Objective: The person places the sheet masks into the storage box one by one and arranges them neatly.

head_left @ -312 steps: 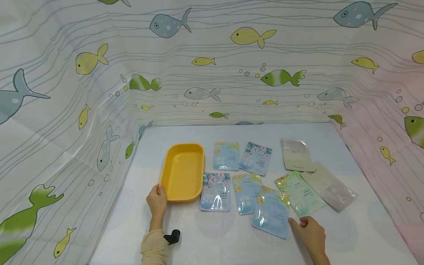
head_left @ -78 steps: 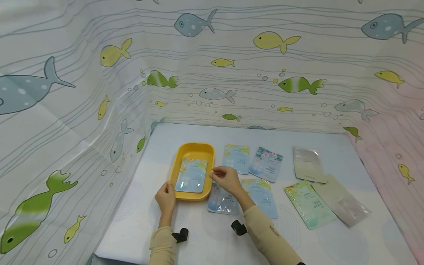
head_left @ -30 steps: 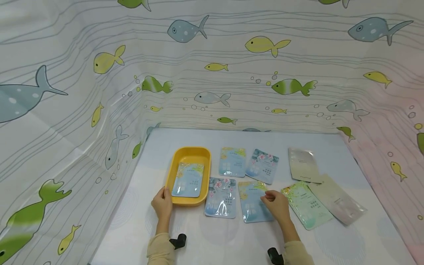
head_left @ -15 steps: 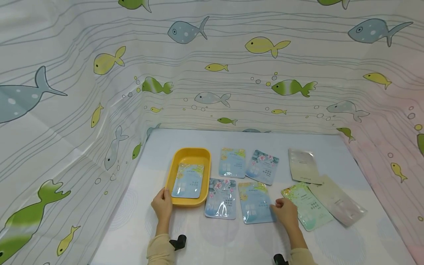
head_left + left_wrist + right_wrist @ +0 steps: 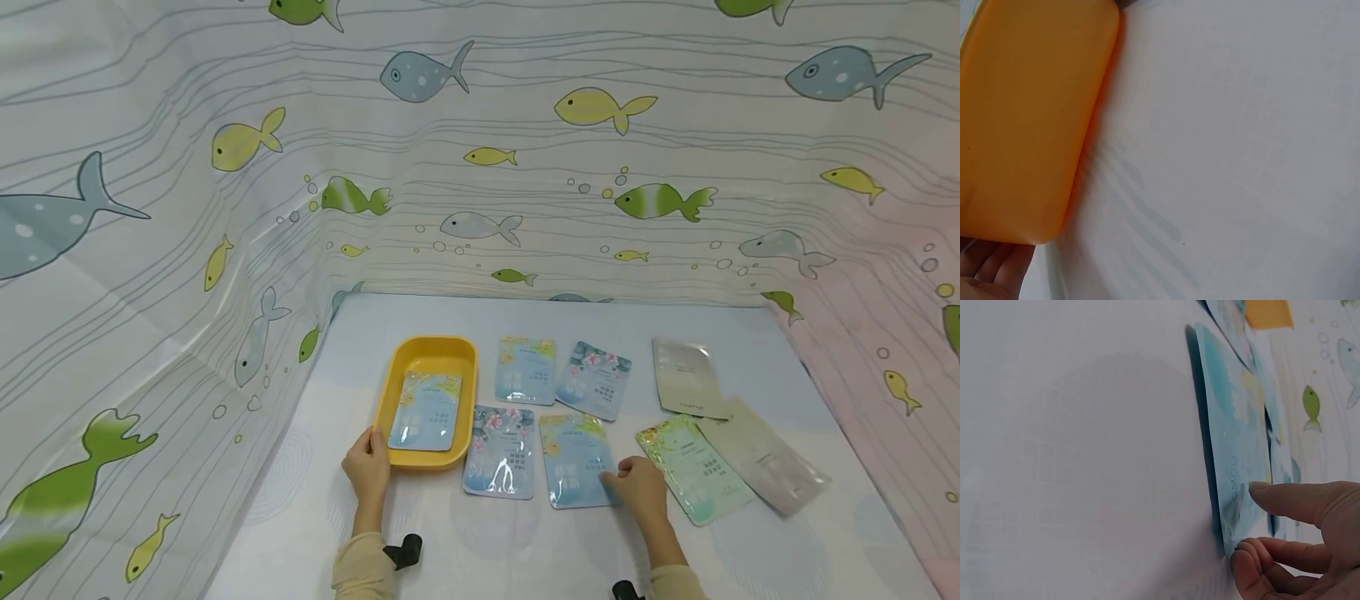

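Observation:
My left hand point(image 5: 367, 469) grips the near-left corner of a yellow tray point(image 5: 468, 433), thumb over the rim; in the left wrist view its fingers point(image 5: 997, 265) sit under the tray's end. A blue facial mask packet with yellow flowers point(image 5: 426, 410) lies inside the tray. My right hand point(image 5: 639, 487) pinches the right edge of another blue facial mask packet point(image 5: 573, 458), which lies right of the tray. In the right wrist view, the thumb point(image 5: 1285, 497) is over that packet's face and curled fingertips point(image 5: 1250, 553) are at its corner edge.
Between tray and held packet lies a pink-flowered packet point(image 5: 501, 467). Behind are a yellow-flowered packet point(image 5: 525, 371) and a second pink-flowered one point(image 5: 595, 379). To the right, a green packet point(image 5: 693, 471) and two beige packets point(image 5: 686, 375) overlap. A fish-print curtain point(image 5: 555, 192) surrounds the table.
One blue packet went from the right side into the tray. My right hand has since moved from the tray to the other blue packet's right edge. My left hand keeps holding the tray.

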Motion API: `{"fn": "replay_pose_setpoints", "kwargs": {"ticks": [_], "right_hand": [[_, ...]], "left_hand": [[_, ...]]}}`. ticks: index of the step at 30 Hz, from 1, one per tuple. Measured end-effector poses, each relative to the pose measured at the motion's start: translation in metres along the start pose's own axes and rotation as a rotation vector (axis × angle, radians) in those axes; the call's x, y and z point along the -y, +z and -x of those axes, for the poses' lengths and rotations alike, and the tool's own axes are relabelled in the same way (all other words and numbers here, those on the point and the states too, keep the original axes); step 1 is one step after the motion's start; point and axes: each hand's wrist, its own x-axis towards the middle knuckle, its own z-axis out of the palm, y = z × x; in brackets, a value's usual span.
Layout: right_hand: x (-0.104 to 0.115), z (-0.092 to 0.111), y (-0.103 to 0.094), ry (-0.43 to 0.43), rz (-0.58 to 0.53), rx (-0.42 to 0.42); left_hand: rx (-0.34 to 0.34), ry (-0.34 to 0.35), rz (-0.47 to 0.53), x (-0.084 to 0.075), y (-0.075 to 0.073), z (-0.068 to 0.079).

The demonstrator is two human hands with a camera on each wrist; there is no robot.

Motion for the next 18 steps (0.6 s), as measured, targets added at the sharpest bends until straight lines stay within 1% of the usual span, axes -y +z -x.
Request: {"fn": "replay_pose_setpoints", "kwargs": {"ticks": [5, 11, 18], "right_hand": [[0.0023, 0.0007, 0.0030, 0.002, 0.023, -0.007], [0.0036, 0.0003, 0.0047, 0.025, 0.009, -0.013], [0.0002, -0.0008, 0.0046, 0.056, -0.015, 0.023]], "left_hand": [[0.001, -0.009, -0.004, -0.0010, -0.0002, 0.0002], [0.000, -0.016, 0.002, -0.0001, -0.0001, 0.0002], [-0.004, -0.014, 0.001, 0.0010, 0.0006, 0.0000]]}}
